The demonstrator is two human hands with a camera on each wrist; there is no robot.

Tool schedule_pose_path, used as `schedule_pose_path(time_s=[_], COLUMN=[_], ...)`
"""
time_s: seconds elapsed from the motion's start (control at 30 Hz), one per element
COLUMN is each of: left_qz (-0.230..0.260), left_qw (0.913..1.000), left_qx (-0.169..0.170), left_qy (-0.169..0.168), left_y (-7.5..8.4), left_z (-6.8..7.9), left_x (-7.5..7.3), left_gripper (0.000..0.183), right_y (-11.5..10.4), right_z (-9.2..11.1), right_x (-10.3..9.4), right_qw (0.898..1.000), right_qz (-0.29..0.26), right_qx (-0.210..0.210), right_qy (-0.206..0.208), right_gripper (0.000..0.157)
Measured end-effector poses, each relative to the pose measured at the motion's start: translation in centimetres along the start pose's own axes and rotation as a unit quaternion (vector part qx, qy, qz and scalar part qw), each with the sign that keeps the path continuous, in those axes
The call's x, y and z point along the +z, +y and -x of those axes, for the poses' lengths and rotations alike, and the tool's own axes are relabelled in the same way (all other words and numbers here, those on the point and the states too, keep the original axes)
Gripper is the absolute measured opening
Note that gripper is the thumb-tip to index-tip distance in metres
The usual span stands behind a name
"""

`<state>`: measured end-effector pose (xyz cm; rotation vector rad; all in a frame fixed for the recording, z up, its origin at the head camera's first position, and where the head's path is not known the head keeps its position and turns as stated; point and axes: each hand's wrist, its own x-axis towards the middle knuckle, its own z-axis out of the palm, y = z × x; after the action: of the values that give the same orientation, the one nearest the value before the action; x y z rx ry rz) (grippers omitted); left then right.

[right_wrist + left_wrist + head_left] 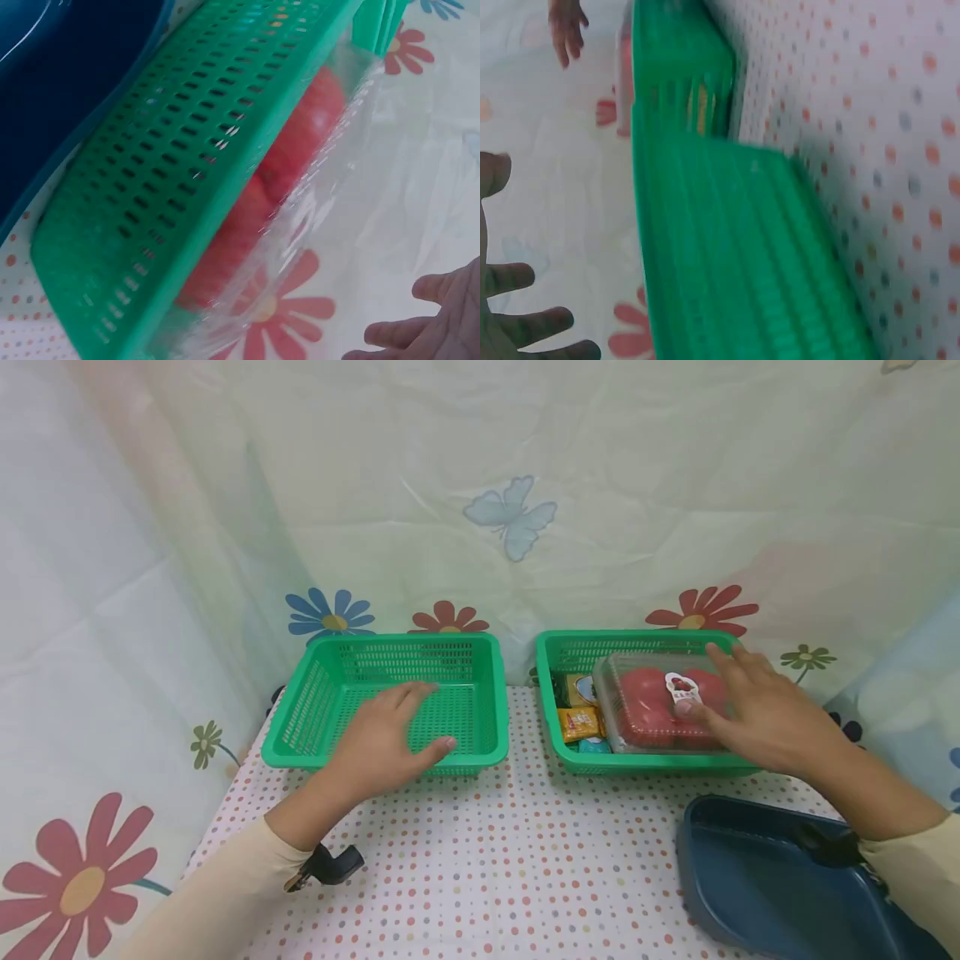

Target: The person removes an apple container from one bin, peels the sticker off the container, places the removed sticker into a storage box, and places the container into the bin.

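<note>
In the head view my left hand (378, 743) hovers over the near side of the left green basket (500, 727), fingers spread and holding nothing. That basket's slotted floor is bare. My right hand (765, 714) is over the right end of the other green basket (645, 763), its fingers stretched out above a clear plastic box (611, 702) of red round fruit with a white label (681, 687). In the right wrist view the fruit box (300, 217) rises above the basket rim, and the right hand (442, 322) is apart from it. Small snack packets (580, 724) lie left of the box.
A dark blue tray (757, 877) sits at the front right, partly under the right forearm. The table has a dotted cloth (480, 860). A flowered curtain (420, 510) hangs close behind both baskets.
</note>
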<state>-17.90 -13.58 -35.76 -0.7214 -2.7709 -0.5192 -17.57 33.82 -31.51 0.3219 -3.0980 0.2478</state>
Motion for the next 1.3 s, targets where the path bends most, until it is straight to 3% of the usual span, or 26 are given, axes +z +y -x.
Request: schedule_pose_path(time_s=[0.33,0.47,0.63,0.8,0.93,1.3], left_qz=[0.075,0.121,0.207,0.266,0.320,0.405], left_qw=[0.9933,0.9875,0.9765,0.9614,0.9417,0.9023], left_qx=[0.073,0.091,0.058,0.024,0.000,-0.047], left_qy=[0.048,0.046,-0.017,-0.069,-0.105,-0.141], left_y=[3.7,5.0,6.6,7.8,8.6,10.0], left_z=[0.3,0.8,1.6,2.0,2.0,0.6], left_x=[2.2,3.0,3.9,4.7,5.8,9.9], left_gripper=[0.058,0.052,0.052,0.054,0.057,0.072], right_y=[4.1,5.1,6.2,7.2,7.9,9.1], right_z=[-0.3,-0.3,-0.3,-0.8,-1.3,-1.6], right_x=[0.7,1.2,1.7,2.1,2.2,2.4], right_qw=[0.996,0.993,0.988,0.986,0.983,0.976], right_qz=[-0.093,-0.116,-0.131,-0.146,-0.158,-0.167], right_qx=[0.017,0.036,0.066,0.066,0.066,0.104], right_qy=[0.002,-0.010,-0.048,-0.051,-0.061,-0.097], right_gripper=[0.093,0.095,0.099,0.099,0.101,0.109])
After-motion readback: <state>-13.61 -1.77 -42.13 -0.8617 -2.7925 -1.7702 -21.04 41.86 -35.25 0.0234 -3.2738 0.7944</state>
